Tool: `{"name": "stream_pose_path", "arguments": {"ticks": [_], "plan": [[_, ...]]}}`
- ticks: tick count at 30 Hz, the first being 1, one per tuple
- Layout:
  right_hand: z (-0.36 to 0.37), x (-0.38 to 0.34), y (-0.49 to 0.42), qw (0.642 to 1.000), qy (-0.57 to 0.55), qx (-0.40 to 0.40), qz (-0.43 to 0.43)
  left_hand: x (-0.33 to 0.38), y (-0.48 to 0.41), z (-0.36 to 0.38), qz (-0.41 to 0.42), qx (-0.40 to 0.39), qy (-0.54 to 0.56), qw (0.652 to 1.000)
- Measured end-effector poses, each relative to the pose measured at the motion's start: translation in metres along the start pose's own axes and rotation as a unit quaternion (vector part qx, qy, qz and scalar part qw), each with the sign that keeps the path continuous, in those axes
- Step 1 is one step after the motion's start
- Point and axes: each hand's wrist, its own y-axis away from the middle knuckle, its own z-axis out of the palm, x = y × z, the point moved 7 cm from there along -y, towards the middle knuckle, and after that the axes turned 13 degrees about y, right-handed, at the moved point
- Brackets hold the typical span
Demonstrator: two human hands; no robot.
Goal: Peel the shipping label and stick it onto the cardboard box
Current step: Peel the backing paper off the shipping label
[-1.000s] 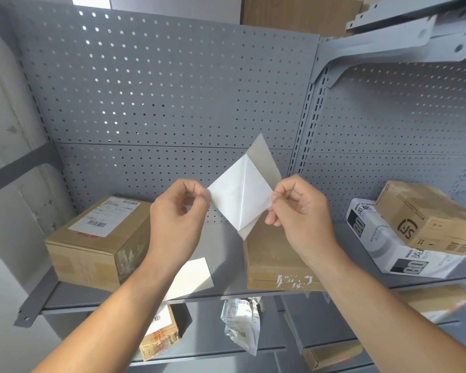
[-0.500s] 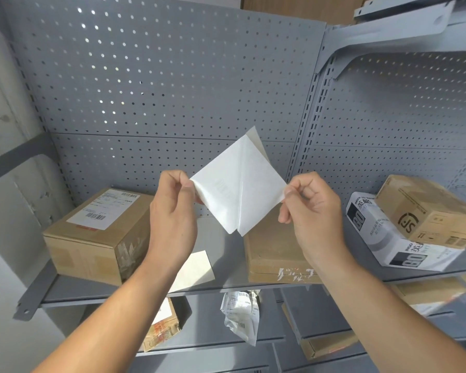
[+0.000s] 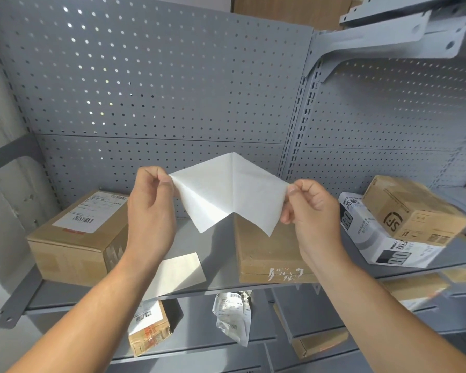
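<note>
Pinching with thumb and forefinger, your left hand (image 3: 150, 208) clamps the left corner of the shipping label (image 3: 228, 192), and your right hand (image 3: 314, 214) clamps the opposite corner the same way. Between them the white sheet hangs in the air, split into two flaps that meet at a crease running down the middle; which flap is the sticker and which the backing cannot be told from this side, as no print shows.

Just behind and below the sheet, a plain cardboard box (image 3: 267, 251) lies flat on the grey metal shelf (image 3: 218, 238), its front edge scuffed with white tears. The sheet does not touch it. To your left on the same shelf sits a labelled carton (image 3: 76, 246) with a barcode on top, and between the two boxes a blank white sheet (image 3: 178, 273) lies flat, partly hidden by your left forearm. At the right a white printed parcel (image 3: 382, 238) lies tilted with a brown carton (image 3: 412, 208) resting on it. Behind everything rises the grey perforated back panel (image 3: 159, 76). On the shelf below lie a small taped package (image 3: 148, 327) and a crumpled plastic mailer (image 3: 233, 316).
</note>
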Motion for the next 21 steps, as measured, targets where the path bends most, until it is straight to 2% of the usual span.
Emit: {"name": "stream_pose_path", "arguments": {"ticks": [9, 21], "plan": [[-0.007, 0.016, 0.001, 0.998, -0.032, 0.038, 0.049, -0.007, -0.007, -0.008, -0.01, 0.02, 0.037, 0.999], [-0.02, 0.026, -0.001, 0.996, -0.028, 0.058, 0.063, -0.016, -0.008, -0.012, -0.054, 0.06, 0.104, 0.991]]}}
